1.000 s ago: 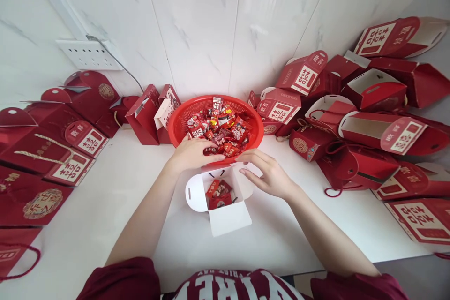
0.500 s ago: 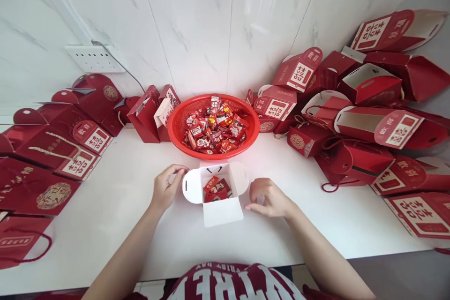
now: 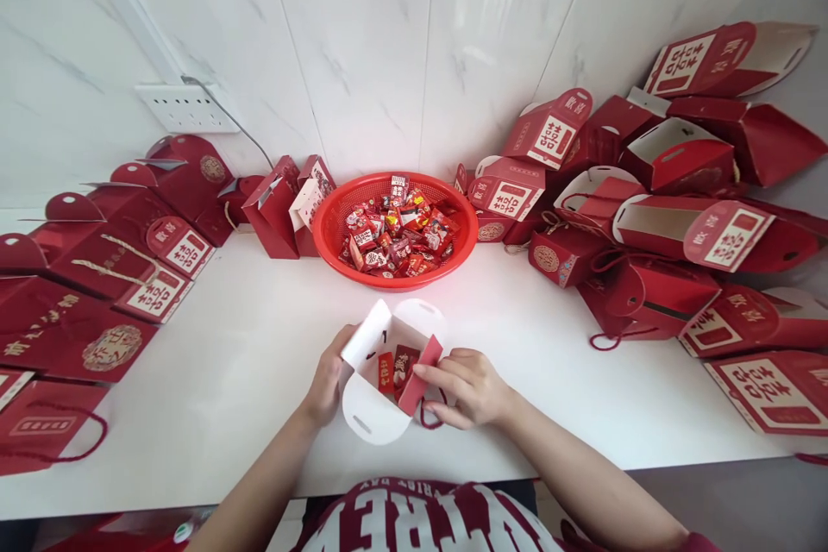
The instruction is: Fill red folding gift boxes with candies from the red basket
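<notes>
An open gift box [image 3: 375, 405], white inside, stands turned at an angle on the white table, with red candy packets [image 3: 396, 369] at its bottom. My left hand [image 3: 329, 375] holds the box's left side, its fingers partly hidden behind the raised white flap. On the right, my right hand [image 3: 466, 388] has its fingertips on the red outer face of a folded-up flap [image 3: 422, 375]. A dark red cord loop [image 3: 432, 414] hangs by the fingers of that hand.
Behind the box sits a red plastic basket [image 3: 329, 263] of wrapped candies. Red gift boxes crowd the left [image 3: 97, 336] and are piled at the right [image 3: 673, 293]. A tiled wall [image 3: 362, 43] with a socket strip [image 3: 187, 110] rises behind the table [image 3: 259, 345].
The box has been turned, and its near flap now stands up on the right. My left hand has taken hold of its side, and my right hand has moved onto the red flap.
</notes>
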`<state>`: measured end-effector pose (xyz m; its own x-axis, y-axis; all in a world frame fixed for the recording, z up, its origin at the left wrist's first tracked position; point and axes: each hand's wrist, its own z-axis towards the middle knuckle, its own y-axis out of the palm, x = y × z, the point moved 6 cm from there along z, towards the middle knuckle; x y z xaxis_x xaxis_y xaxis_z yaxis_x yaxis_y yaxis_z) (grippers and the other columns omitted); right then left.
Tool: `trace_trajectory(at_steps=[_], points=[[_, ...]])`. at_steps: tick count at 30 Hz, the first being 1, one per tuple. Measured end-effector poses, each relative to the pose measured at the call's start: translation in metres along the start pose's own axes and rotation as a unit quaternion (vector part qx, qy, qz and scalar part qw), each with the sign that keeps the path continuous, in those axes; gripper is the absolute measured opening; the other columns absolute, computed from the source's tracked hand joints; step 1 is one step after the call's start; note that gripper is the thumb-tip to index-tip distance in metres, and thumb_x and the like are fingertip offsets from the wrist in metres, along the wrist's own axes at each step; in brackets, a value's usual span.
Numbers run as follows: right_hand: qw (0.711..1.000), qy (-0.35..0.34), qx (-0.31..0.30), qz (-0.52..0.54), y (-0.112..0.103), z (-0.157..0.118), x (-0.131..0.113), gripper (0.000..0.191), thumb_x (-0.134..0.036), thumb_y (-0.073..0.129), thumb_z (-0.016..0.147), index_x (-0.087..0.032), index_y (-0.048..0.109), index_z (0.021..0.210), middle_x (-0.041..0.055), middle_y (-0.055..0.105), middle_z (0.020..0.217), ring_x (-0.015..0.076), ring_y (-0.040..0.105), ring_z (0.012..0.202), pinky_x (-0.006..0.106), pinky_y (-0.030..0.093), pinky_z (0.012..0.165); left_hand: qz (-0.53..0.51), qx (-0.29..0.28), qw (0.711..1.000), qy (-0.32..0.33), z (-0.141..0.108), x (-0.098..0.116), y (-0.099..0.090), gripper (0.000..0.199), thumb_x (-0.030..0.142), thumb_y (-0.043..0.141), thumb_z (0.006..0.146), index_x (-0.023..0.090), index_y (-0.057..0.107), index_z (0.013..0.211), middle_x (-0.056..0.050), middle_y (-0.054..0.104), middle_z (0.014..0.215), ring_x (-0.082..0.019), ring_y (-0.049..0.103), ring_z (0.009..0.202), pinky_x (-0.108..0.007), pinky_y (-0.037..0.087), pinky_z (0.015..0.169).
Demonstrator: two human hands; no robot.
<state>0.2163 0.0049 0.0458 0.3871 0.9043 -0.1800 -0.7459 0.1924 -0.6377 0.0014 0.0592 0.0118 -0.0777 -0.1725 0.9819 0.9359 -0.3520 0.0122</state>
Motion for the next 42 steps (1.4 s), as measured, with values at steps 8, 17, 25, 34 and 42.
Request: trace_trajectory(at_steps=[8,17,25,34,42], points=[[0.986,0.125,-0.024,0.106,0.006,0.005,0.019,0.023,-0.038,0.055,0.097,-0.021,0.067,0.109,0.0046,0.064,0.081,0.0155,0.058,0.067,0.029,0.047,0.06,0.237,-0.056,0.962,0.123,0.005,0.013,0.004,0.071,0.067,0.02,0.098,0.024,0.071,0.121,-0.009,0.048,0.104,-0.025,0.053,0.096,-0.038,0.045,0.086],[0.913,0.346,0.154,0.151,0.003,-0.002,0.049,0.051,-0.034,0.064,0.091,-0.023,0.046,0.137,0.0135,0.057,0.128,0.0251,0.06,0.111,0.04,0.055,0.086,0.296,0.01,0.948,0.12,0.009,0.013,0.017,0.068,0.063,0.016,0.098,0.02,0.068,0.095,-0.008,0.048,0.099,-0.024,0.053,0.09,-0.039,0.045,0.082],[0.95,0.231,0.026,0.21,0.01,0.01,0.035,0.029,-0.029,0.041,0.104,-0.025,0.066,0.12,0.0104,0.058,0.134,0.0223,0.055,0.126,0.045,0.046,0.107,0.279,0.139,0.938,0.151,0.004,0.017,0.019,0.061,0.058,0.015,0.099,0.021,0.063,0.104,-0.012,0.049,0.113,-0.029,0.053,0.109,-0.045,0.045,0.096],[0.961,0.211,0.025,0.177,0.009,0.008,0.031,0.03,-0.029,0.042,0.104,-0.023,0.066,0.122,0.012,0.058,0.135,0.024,0.055,0.126,0.047,0.048,0.106,0.262,0.128,0.929,0.228,-0.01,0.036,0.029,0.079,0.086,0.035,0.079,0.022,0.057,0.12,-0.017,0.058,0.123,-0.035,0.056,0.117,-0.051,0.043,0.104],[0.964,0.245,0.089,0.06,0.021,0.011,0.009,0.024,-0.03,0.058,0.096,-0.023,0.069,0.116,0.0119,0.058,0.11,0.0259,0.058,0.105,0.046,0.054,0.09,0.454,0.198,0.862,0.103,0.001,0.086,0.044,0.037,0.036,0.064,0.089,0.028,0.065,0.124,-0.015,0.056,0.138,-0.042,0.047,0.128,-0.059,0.028,0.11]])
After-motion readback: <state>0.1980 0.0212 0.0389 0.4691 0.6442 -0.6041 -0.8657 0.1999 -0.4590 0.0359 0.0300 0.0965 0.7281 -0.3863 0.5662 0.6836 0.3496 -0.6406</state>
